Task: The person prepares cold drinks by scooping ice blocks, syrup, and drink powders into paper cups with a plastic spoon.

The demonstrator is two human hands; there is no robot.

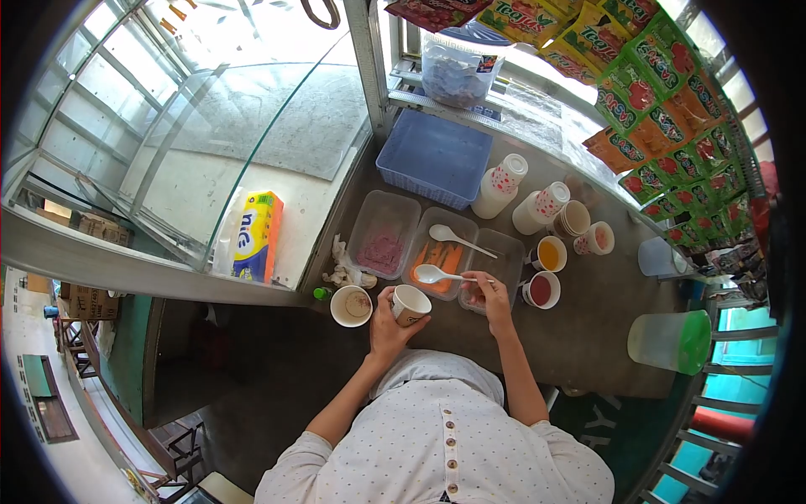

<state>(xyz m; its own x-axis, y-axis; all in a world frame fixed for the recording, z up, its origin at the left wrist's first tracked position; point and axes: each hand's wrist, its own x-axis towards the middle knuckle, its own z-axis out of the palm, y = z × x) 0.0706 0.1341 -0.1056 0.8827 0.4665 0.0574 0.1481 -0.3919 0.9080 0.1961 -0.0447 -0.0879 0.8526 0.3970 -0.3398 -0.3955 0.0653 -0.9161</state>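
Paper cup [411, 306], tilted, sits in the grasp of the left hand [386, 330], above the near edge of the worktop [588, 336]. The right hand [492, 301], to its right, pinches a white spoon [430, 274] by the handle, its bowl over the container [454, 215] of orange pieces. Another cup [351, 307] stands just left.

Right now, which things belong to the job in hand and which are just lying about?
Probably in use: paper cup, in left hand; white spoon, in right hand; orange strips, near the spoon.

Probably lying about: blue basket; Nice pack; hanging sachets; green-lidded container.
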